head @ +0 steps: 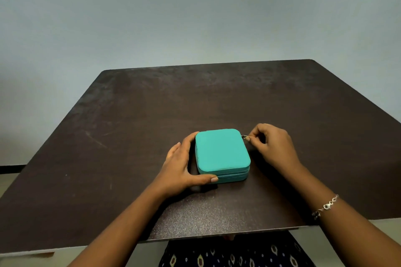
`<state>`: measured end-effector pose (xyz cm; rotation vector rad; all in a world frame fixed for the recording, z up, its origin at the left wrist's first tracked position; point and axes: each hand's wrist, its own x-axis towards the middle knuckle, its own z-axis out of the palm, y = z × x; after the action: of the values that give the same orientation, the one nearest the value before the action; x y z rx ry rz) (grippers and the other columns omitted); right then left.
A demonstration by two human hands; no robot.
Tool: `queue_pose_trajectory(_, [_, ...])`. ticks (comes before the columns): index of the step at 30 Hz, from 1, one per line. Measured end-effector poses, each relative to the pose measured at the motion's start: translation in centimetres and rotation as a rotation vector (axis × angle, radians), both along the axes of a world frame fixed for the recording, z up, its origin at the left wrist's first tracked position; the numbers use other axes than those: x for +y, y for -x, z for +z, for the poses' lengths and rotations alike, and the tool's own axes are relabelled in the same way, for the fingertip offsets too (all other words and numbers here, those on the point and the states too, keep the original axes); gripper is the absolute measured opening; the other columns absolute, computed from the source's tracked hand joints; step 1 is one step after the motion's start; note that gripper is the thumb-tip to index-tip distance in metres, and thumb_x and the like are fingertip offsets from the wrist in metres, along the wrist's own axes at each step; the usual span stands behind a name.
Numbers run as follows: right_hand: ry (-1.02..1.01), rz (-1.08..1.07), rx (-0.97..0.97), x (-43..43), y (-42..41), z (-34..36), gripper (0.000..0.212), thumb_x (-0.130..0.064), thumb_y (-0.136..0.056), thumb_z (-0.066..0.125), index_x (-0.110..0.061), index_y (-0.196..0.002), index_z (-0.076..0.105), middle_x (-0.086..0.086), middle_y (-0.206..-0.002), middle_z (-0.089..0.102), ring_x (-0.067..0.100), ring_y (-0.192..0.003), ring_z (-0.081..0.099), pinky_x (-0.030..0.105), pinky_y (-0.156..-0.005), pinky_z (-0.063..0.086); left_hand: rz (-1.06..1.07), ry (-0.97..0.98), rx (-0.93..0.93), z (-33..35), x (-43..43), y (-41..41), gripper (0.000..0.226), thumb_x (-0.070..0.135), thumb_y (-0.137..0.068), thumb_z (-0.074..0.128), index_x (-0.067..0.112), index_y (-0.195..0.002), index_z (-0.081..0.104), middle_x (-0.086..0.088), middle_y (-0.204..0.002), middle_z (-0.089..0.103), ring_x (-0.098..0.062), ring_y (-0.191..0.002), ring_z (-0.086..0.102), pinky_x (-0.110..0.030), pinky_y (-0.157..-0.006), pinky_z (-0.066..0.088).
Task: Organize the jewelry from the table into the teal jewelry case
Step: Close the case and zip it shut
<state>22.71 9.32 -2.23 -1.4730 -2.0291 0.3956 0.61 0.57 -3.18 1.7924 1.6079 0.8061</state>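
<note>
No text, label, brand, number or sign can be read anywhere in view. The lid of the case (222, 150) is plain teal, with no mark on it.

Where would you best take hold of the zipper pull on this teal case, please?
Pinch the zipper pull by its free end, coming from the right: it juts sideways off the far right corner of the teal case. The right hand pinches it so.
</note>
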Motion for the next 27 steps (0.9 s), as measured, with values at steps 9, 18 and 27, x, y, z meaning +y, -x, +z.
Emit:
queue_pose_trajectory(9, [0.073,0.208,-0.059,2.6,1.3,1.0,0.007,-0.013,-0.084,0.061,-0.014,-0.077,0.063,-0.004,-0.080,0.062,0.014,-0.078,0.058,0.031,-0.071,0.046,0.002,0.059,0.014,0.3,-0.1,0.0,0.103,0.071,-0.047,0.060,0.047,-0.136,0.013,0.029,-0.132,0.027,-0.005,-0.132,0.016,-0.042,-0.115,0.015])
queue_pose_trajectory(18, [0.255,0.107,0.215,1.5,1.1,1.2,0.013,-0.017,-0.089,0.056,-0.015,-0.086,0.068,-0.001,-0.083,0.069,0.010,-0.077,0.063,0.026,-0.069,0.050,0.009,0.068,-0.007,0.3,-0.4,-0.3,0.109,0.071,-0.048,0.061,0.046,-0.139,0.007,0.027,-0.135,0.023,-0.002,-0.134,0.012,-0.042,-0.116,0.014])
queue_pose_trajectory(27, [0.556,0.116,0.962,-7.0,1.0,0.2,0.034,-0.041,-0.086,0.043,-0.024,-0.109,0.060,-0.015,-0.101,0.068,0.000,-0.101,0.061,0.019,-0.085,0.045,0.335,-0.030,-0.384,-0.4,-3.2,-5.9,0.090,0.073,-0.077,0.036,0.023,-0.147,0.011,0.010,-0.152,0.020,0.001,-0.134,0.019,-0.018,-0.109,0.018])
